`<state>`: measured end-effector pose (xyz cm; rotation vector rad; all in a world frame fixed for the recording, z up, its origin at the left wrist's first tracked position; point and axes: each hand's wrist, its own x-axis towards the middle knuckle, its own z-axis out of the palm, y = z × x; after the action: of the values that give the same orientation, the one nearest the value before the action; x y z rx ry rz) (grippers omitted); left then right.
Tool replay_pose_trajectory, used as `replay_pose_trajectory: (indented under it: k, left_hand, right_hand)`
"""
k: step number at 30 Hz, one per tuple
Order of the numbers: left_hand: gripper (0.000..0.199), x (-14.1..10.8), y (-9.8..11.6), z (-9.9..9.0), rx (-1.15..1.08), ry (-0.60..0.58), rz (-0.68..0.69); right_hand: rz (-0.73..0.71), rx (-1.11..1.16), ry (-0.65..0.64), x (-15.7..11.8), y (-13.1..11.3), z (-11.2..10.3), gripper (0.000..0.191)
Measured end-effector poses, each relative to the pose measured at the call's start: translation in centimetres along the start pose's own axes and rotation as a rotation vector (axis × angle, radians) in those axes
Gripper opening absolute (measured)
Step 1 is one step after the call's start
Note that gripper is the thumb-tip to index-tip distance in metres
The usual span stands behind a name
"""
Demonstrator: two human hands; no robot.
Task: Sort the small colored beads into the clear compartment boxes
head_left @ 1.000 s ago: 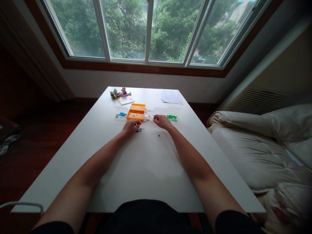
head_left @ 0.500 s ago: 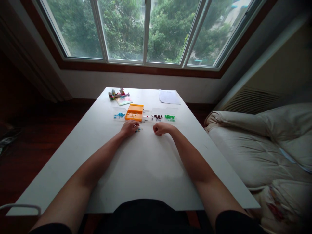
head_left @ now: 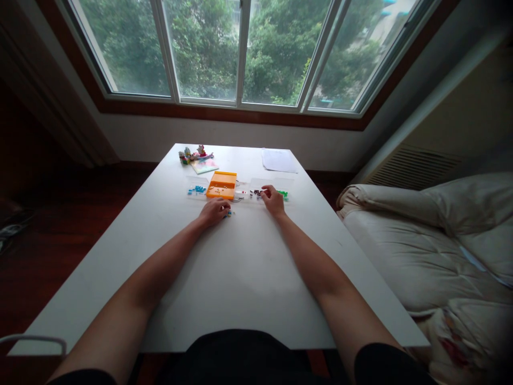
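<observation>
My left hand (head_left: 215,212) rests on the white table with its fingers curled in. At its fingertips is a cluster of small building bricks (head_left: 228,214), blue and yellowish, partly covered by the fingers. My right hand (head_left: 273,201) reaches over a clear tray at the dark brown bricks (head_left: 257,193), thumb and fingers apart. Whether a fingertip touches a brick is too small to tell. Green bricks (head_left: 284,194) lie just right of that hand, partly hidden by it. An orange open box (head_left: 221,193) with small pale pieces stands beyond my left hand.
Blue bricks (head_left: 197,190) sit in a clear tray left of the orange box. Small brick figures (head_left: 185,155) and a colourful card (head_left: 206,166) are at the back left. White paper sheets (head_left: 279,160) lie at the back right. A pale sofa (head_left: 417,246) stands right of the table.
My right hand has moved forward and slightly right, from the bare table to the brown bricks, and its fingers have opened out. My left hand has hardly moved.
</observation>
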<state>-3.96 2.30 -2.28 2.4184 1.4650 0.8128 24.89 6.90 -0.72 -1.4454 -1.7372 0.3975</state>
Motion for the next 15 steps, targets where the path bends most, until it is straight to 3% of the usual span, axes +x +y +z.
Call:
replay_pose_trajectory:
  k: [4, 8, 11, 15]
  left_hand:
    - [0.017, 0.1, -0.3, -0.1, -0.032, -0.001, -0.011]
    - [0.017, 0.3, -1.1, 0.0, -0.105, 0.02, -0.04]
    - [0.018, 0.5, -1.7, 0.2, -0.155, 0.055, -0.067]
    - [0.022, 0.7, -2.3, 0.1, -0.164, 0.143, -0.127]
  right_hand:
    - [-0.109, -0.022, -0.191, -1.1, -2.0, 1.4, 0.021]
    - [-0.322, -0.025, -0.422, -2.8, -3.9, 3.6, 0.015]
    - [-0.438, -0.087, -0.409, -3.7, -4.4, 5.0, 0.014]
    - [-0.483, -0.145, -0.364, -4.1, -4.3, 5.7, 0.009]
